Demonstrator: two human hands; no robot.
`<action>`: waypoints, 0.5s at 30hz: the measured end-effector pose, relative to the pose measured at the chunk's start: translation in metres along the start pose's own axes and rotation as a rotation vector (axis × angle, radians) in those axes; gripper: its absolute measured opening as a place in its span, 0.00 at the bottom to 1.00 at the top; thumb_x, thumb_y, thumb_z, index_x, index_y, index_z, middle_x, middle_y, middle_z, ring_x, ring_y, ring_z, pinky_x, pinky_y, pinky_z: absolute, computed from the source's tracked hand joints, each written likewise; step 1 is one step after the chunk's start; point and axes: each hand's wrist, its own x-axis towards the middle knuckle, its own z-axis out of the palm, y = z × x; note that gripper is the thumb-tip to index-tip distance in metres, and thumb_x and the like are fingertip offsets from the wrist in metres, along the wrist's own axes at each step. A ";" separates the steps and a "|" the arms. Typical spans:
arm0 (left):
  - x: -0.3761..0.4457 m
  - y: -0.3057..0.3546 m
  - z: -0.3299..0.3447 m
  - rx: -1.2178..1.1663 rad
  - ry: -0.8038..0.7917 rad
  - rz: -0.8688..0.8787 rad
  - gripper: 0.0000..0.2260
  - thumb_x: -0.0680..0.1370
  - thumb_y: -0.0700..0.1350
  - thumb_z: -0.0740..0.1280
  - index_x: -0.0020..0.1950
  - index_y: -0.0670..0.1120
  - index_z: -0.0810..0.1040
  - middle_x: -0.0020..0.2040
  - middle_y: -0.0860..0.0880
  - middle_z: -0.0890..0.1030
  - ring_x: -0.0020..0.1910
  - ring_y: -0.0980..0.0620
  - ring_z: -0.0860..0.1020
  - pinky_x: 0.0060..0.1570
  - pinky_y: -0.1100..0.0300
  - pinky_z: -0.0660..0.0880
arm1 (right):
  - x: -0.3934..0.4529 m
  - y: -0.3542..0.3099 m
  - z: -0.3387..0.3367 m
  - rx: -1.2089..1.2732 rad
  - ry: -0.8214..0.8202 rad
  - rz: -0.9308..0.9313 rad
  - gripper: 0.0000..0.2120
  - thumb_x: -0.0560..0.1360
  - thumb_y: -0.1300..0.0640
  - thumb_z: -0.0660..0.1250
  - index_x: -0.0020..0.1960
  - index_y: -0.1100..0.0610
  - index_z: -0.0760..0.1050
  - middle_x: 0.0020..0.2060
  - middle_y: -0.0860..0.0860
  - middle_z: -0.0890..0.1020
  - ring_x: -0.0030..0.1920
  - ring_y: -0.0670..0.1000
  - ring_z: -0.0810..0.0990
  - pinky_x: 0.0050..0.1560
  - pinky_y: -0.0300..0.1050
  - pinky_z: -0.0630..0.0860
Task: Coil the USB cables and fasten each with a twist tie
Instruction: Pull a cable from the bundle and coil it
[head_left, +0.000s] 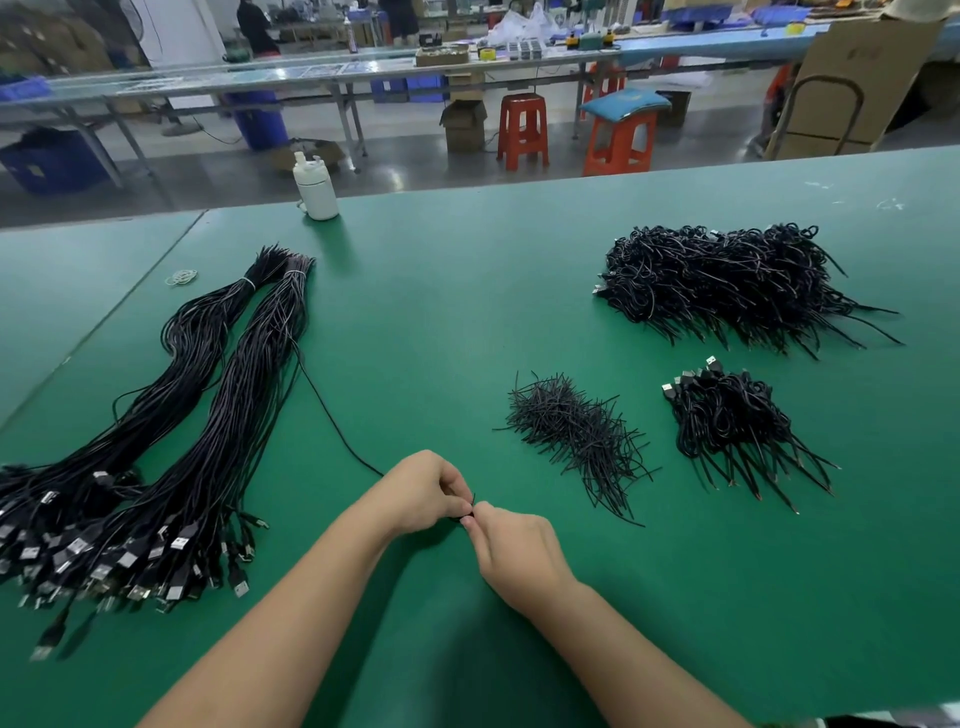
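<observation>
Between the two hands, low on the green counter (467, 312), sits a small black cable (464, 515), mostly hidden. The left hand (423, 493) and right hand (511, 551) meet fingertip to fingertip, each grip pinched on it; one strand trails from it to the left bundles. Two long bundles (208, 415) lie left, plugs toward the near edge. Right lie one tie heap (576, 436) and two coiled piles (737, 283), large behind small. One white bottle (315, 187) stands at the far edge. Bare counter spreads mid-table.
</observation>
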 end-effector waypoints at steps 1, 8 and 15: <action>0.000 0.000 0.001 0.011 0.007 0.000 0.04 0.75 0.45 0.74 0.40 0.53 0.83 0.39 0.56 0.84 0.38 0.58 0.80 0.39 0.67 0.73 | 0.001 0.000 0.000 -0.011 -0.014 -0.005 0.12 0.84 0.46 0.51 0.46 0.51 0.66 0.39 0.51 0.80 0.38 0.59 0.78 0.36 0.48 0.62; 0.002 0.001 0.001 0.147 -0.009 -0.026 0.03 0.73 0.42 0.72 0.40 0.49 0.82 0.38 0.54 0.83 0.36 0.56 0.77 0.37 0.64 0.72 | 0.010 -0.003 -0.005 -0.138 -0.143 -0.083 0.15 0.84 0.47 0.50 0.53 0.55 0.70 0.45 0.53 0.81 0.44 0.60 0.80 0.37 0.49 0.65; -0.002 -0.004 -0.010 0.072 -0.004 -0.026 0.04 0.72 0.42 0.70 0.37 0.48 0.82 0.33 0.53 0.82 0.28 0.57 0.76 0.30 0.66 0.72 | 0.021 0.000 -0.037 -0.287 -0.056 -0.222 0.18 0.82 0.43 0.56 0.59 0.55 0.74 0.56 0.54 0.77 0.57 0.58 0.75 0.57 0.53 0.71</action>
